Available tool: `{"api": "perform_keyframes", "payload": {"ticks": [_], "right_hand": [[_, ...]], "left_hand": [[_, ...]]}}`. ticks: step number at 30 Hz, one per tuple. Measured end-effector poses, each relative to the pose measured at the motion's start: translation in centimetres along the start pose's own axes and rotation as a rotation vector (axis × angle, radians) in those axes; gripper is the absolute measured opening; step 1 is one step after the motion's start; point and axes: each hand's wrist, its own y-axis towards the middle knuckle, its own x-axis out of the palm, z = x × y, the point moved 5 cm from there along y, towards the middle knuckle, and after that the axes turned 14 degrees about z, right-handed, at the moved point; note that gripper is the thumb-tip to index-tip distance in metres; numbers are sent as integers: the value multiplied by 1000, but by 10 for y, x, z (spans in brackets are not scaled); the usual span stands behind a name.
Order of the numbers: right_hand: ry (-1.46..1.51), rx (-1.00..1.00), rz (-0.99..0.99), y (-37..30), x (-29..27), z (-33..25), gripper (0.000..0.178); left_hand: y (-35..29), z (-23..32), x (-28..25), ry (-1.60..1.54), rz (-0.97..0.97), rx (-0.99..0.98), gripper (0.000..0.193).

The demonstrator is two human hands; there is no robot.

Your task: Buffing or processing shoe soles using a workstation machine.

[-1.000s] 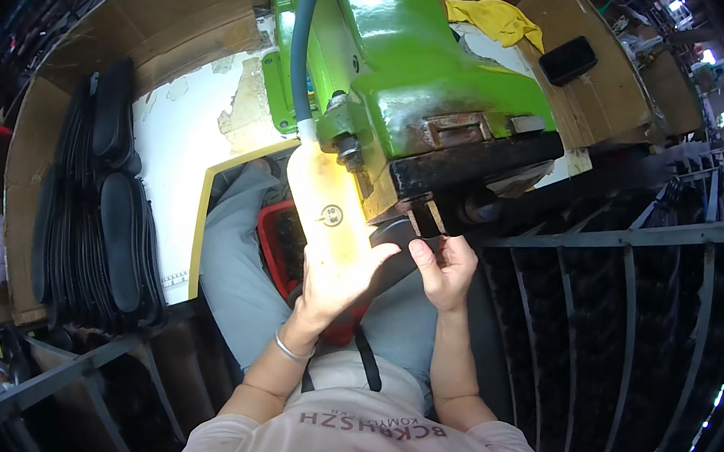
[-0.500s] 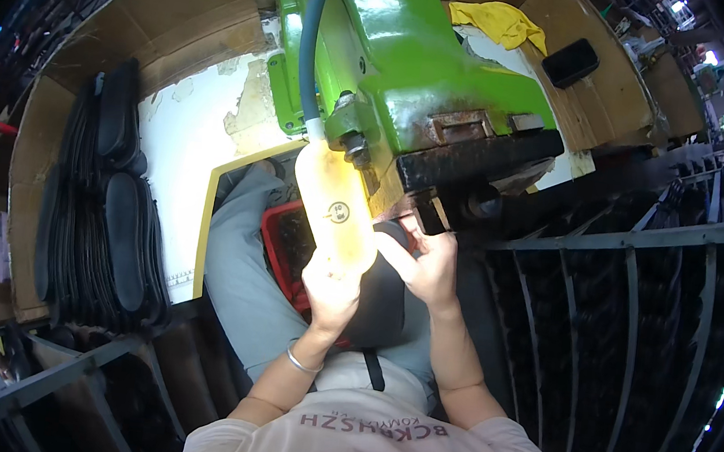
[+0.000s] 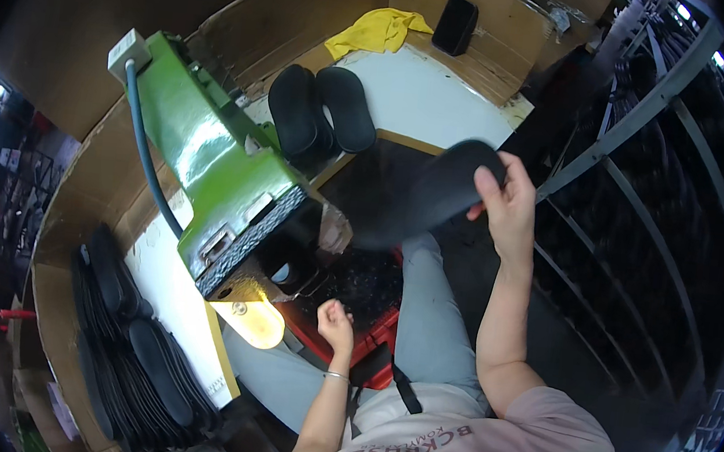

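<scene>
Raised on the right, my right hand [image 3: 508, 202] grips a black shoe sole [image 3: 445, 191] by its end, thumb on top. The sole is smeared by motion and slants down left toward the green machine [image 3: 211, 153]. My left hand [image 3: 336, 325] is curled closed over my lap, below the machine's head and beside its lit yellow lamp [image 3: 259, 323]; nothing shows sticking out of it. Several more black soles [image 3: 345, 109] lie on the white table behind the machine.
Rows of stacked dark soles [image 3: 157, 368] stand at the left on the white table [image 3: 433, 92], fenced by cardboard walls [image 3: 315, 0]. A red crate [image 3: 379, 360] sits between my legs. A yellow cloth [image 3: 378, 33] and a black block-shaped object [image 3: 455, 26] lie at the back. Metal racks [image 3: 630, 113] line the right.
My view has turned right. My right hand has carried the sole from under the machine's head up to the right, while my left hand has let go of it and stayed low.
</scene>
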Motion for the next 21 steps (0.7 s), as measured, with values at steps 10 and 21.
{"api": "perform_keyframes", "payload": {"ticks": [10, 21], "right_hand": [[-358, -527, -577, -65, 49, 2, 21], [-148, 211, -800, -182, 31, 103, 41]], "left_hand": [[-12, 136, -8, -141, -248, -5, 32], [-19, 237, 3, 89, -382, 370, 15]]}}
